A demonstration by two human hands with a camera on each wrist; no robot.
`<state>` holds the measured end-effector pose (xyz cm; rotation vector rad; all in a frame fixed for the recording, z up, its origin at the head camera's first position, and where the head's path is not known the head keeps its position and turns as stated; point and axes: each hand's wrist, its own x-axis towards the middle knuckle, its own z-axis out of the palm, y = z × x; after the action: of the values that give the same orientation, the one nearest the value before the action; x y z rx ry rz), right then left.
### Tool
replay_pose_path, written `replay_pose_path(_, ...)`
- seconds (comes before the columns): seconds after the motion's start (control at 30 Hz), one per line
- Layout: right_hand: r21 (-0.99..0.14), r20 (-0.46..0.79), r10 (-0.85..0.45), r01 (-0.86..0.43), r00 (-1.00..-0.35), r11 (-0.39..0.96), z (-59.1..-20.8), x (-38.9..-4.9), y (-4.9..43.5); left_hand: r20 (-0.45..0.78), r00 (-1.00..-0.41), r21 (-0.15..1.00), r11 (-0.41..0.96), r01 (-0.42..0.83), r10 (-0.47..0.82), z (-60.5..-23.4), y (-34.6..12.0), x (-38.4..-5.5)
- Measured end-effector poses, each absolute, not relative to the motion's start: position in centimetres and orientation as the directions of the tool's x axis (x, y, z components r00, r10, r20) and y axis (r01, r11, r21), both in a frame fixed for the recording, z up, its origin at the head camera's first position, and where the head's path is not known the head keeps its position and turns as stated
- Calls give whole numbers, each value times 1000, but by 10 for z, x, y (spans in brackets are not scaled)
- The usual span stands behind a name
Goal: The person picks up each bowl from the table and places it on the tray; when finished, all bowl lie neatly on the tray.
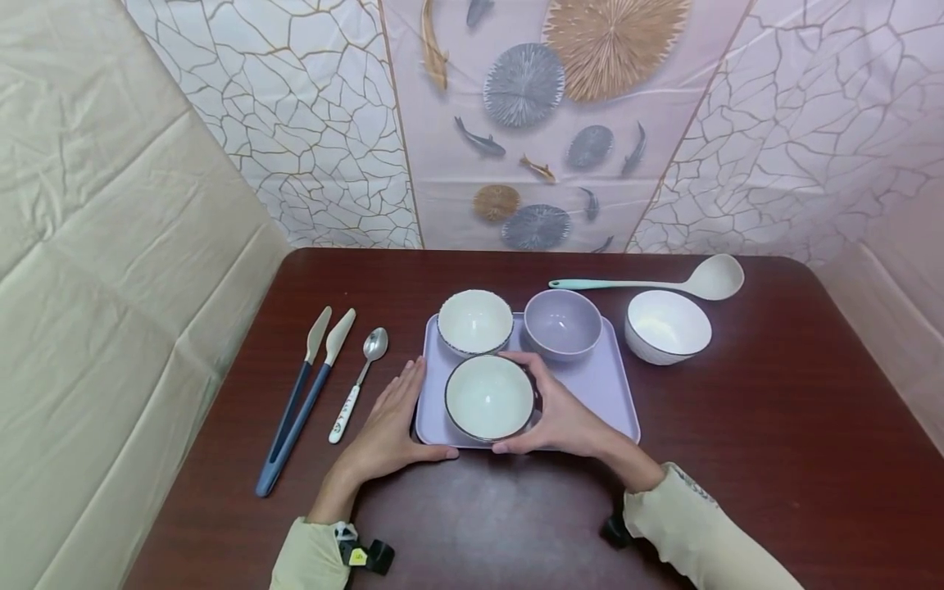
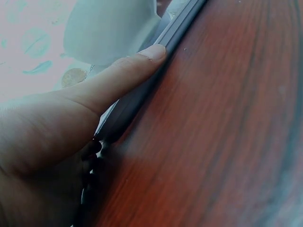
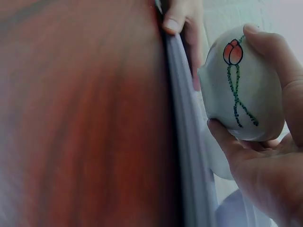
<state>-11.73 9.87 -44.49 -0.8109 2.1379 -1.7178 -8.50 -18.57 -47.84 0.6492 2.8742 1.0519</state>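
Note:
In the head view a white bowl with a dark rim [image 1: 490, 397] is at the front left of the lilac tray [image 1: 610, 393]. My right hand [image 1: 566, 416] grips it from its right side, thumb at the front, fingers behind. The right wrist view shows a red tulip painted on the bowl [image 3: 244, 90]. My left hand [image 1: 387, 434] touches the tray's left edge with straight fingers. Its thumb [image 2: 135, 66] lies along the tray's front edge. Behind the held bowl, another white bowl [image 1: 475, 321] and a lilac bowl [image 1: 563, 324] stand on the tray.
A white bowl [image 1: 667, 326] stands on the table right of the tray, with a ladle [image 1: 711, 279] lying behind it. Left of the tray lie a spoon [image 1: 354, 393] and blue-handled tongs [image 1: 302, 410]. Patterned cloth [image 1: 332, 123] hangs behind the table.

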Motion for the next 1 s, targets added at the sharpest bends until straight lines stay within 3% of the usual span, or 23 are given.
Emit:
replay_pose_path(0.17, -941, 98, -548, -257, -830, 222, -446, -113, 91, 125, -913, 620, 688, 377, 388, -478, -185, -85)
replay_pose_path(0.63, -917, 124, -519, -298, -846, 266, -455, -114, 87, 126, -912, 618, 688, 380, 390, -477, -184, -85)
replay_pose_path(0.8, -917, 133, -550, -313, -824, 248, -455, -114, 88, 125, -912, 616, 690, 381, 391, -477, -184, -85)
replay_pose_path(1.0, -870, 214, -579, -423, -787, 253, -438, -110, 101, 121, -915, 623, 688, 372, 384, -477, -185, -84)
